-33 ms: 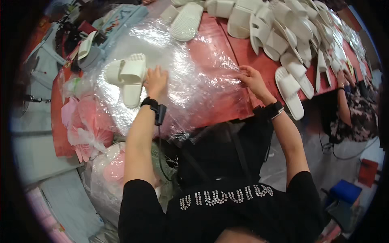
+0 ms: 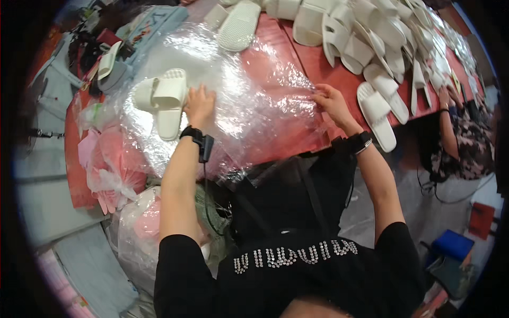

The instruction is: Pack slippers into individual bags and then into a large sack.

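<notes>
A pile of clear plastic bags or film (image 2: 222, 116) covers the middle of the red table. Two white slide slippers (image 2: 170, 108) rest on the plastic, one partly under the other. Close to the right side of these slippers, my left hand (image 2: 200, 108) lies on the plastic, its fingers stretched out and a little apart. My right hand (image 2: 334, 106) pinches the right-hand edge of the plastic between thumb and fingers, and a loose layer stretches across from the middle. Another white slipper (image 2: 239, 26) lies sole up at the far edge of the plastic.
A big heap of white slippers (image 2: 366, 37) covers the far right, with one slipper (image 2: 376, 114) overhanging the table (image 2: 273, 148) edge. Pink items in clear bags (image 2: 114, 164) sit at the left. A co-worker (image 2: 464, 140) in patterned clothing works at the far right. A blue stool (image 2: 453, 247) stands below.
The view has shifted slightly, so the table things sit a little further left. My two hands keep nearly the same places on the plastic.
</notes>
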Demonstrator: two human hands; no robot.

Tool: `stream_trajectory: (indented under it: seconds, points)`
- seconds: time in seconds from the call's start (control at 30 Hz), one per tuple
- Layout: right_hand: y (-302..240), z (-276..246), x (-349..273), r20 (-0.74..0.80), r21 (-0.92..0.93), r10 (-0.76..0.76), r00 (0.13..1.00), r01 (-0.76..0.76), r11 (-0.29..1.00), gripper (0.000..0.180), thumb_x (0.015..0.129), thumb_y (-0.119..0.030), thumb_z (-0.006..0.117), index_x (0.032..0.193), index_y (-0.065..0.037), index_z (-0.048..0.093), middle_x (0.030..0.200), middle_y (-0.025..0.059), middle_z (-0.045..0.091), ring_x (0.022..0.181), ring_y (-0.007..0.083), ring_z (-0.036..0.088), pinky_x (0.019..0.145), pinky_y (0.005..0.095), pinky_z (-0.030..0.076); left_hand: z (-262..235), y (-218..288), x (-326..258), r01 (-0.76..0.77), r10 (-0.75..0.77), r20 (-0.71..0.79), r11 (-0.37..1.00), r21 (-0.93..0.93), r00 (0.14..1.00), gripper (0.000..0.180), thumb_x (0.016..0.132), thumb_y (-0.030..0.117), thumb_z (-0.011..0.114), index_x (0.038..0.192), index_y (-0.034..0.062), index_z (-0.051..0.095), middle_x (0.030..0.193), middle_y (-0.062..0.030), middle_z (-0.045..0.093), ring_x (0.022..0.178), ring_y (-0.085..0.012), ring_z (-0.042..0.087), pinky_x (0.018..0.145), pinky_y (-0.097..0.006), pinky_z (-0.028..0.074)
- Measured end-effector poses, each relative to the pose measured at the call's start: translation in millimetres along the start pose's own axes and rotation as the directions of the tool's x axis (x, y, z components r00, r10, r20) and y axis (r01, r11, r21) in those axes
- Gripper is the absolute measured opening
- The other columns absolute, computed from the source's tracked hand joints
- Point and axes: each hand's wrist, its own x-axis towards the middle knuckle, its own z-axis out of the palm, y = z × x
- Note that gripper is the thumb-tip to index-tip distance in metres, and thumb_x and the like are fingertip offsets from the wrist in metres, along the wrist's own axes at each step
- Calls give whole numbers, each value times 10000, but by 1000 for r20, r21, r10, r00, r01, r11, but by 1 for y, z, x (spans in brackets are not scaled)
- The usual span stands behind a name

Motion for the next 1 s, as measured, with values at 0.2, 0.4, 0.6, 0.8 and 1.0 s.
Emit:
stream_trajectory:
  seconds: [0.2,0.4,0.6,0.8,1.0]
  points:
    - [31,-52,-52,-259,63,167,951,-155,986,185,773,-105,586,919,4,551,691,30,584,584,82,525,518,208,411,-7,42,-31,-15,32,-111,988,152,993,489,791,344,495,1221,119,433,1283,-183,358,1207,-332,293,963,-472,235]
    - [48,-45,-71,-339,-214,115,934,-196,957,160,758,-149,616,785,-2,559,650,39,571,575,83,513,520,229,414,31,136,-132,-692,709,-118,615,-378,695,506,732,327,607,1125,38,473,1181,-186,455,1149,-319,376,956,-403,286]
    - [23,-31,-83,-245,297,293,924,-216,930,151,820,-143,549,926,-60,481,780,24,545,616,87,515,518,226,436,44,186,-194,-604,653,322,757,-248,686,1039,610,590,630,1361,134,76,1358,-217,171,1257,-371,163,971,-524,198]
    - [-5,-29,-100,-57,529,323,945,-246,813,276,826,-94,534,1048,-66,374,895,67,547,645,134,560,504,241,462,38,193,-171,-557,720,-35,506,-659,694,380,758,190,609,1087,31,505,939,-123,588,865,-217,567,754,-301,443]
    - [6,-35,-104,-30,356,211,977,-186,916,305,797,-69,577,1051,-83,408,882,35,576,730,88,567,578,200,450,9,194,-149,-350,626,68,519,-780,777,219,818,178,546,940,-3,565,783,-63,596,713,-108,528,643,-247,425]
